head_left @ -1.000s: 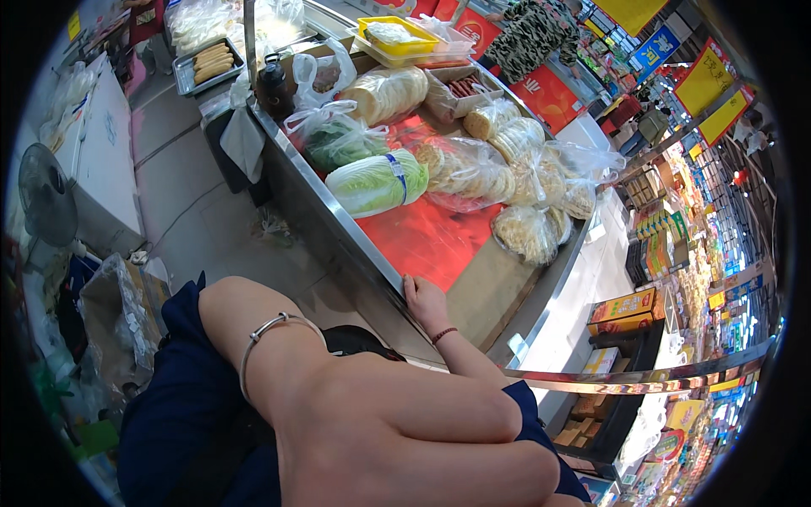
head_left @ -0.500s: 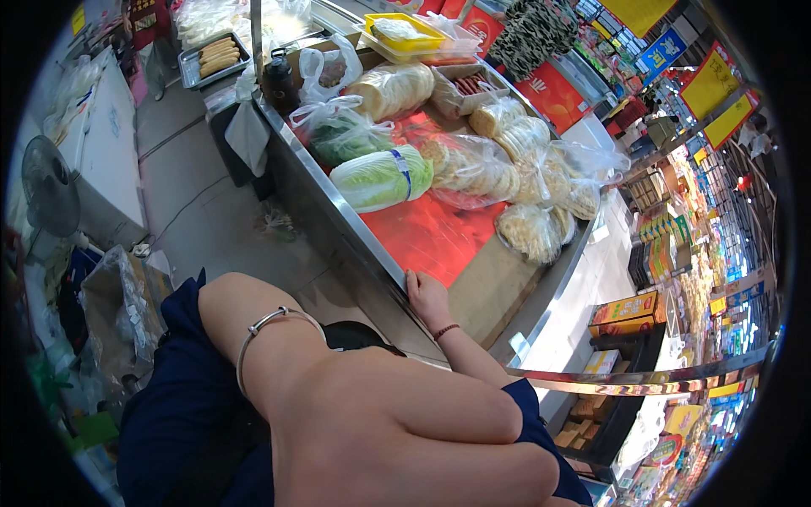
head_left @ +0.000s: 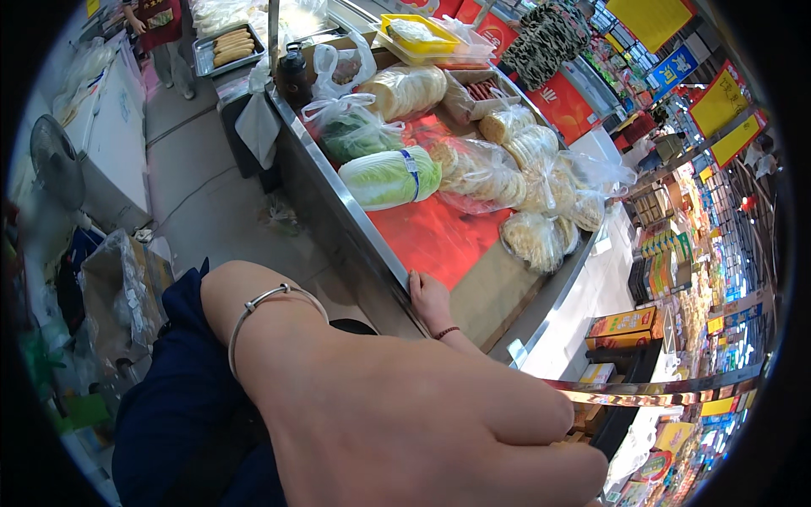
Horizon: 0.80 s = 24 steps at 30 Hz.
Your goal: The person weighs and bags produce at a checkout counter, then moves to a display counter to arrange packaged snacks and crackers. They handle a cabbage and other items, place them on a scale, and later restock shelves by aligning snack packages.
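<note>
Resting on the counter's metal rim (head_left: 378,240), my right hand (head_left: 432,304) is nearer the cabbage (head_left: 378,180), lying crosswise ahead, slightly left; whether that or my left hand (head_left: 431,406) is closed, I can't tell.

Left hand (head_left: 414,397) near, back turned up, pointing right, fingertips out of view; right hand (head_left: 432,302) farther off, loosely curled, forearm (head_left: 460,340) partly hidden behind left.

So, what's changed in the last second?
The left hand, close to the camera, has shifted rightward in the picture. The view moved slightly, showing more of the co-worker. No new grip or release is visible. The right hand stays at the metal rim; the cabbage and bagged flatbreads stay put.
</note>
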Available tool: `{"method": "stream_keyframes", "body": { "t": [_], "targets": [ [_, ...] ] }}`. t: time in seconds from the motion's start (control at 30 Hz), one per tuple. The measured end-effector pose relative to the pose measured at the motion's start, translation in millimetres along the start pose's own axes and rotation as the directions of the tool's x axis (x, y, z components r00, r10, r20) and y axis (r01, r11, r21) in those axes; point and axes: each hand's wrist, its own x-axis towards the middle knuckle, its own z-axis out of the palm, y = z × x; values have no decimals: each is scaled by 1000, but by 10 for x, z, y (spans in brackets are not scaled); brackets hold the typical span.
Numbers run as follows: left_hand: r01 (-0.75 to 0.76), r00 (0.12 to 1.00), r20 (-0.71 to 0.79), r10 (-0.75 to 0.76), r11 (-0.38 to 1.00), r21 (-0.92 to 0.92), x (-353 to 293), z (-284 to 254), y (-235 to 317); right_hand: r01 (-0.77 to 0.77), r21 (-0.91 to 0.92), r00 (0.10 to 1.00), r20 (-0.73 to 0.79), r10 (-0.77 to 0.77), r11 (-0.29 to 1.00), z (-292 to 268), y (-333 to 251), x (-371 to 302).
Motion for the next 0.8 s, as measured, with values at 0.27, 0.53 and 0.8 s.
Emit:
{"method": "stream_keyframes", "body": {
  "t": [0.27,0.53,0.8],
  "targets": [
    [-139,940,-259,220,944,298,130,255,-142,-8,50,1000,15,7,999,67,32,46],
    [-51,998,-26,50,999,-4,-59,-255,29,-16,-32,1000,5,17,999,13,18,-3],
    [-22,985,173,26,999,-23,35,-380,60,-21,-10,999,46,22,1000,18,32,1]
  ]
}}
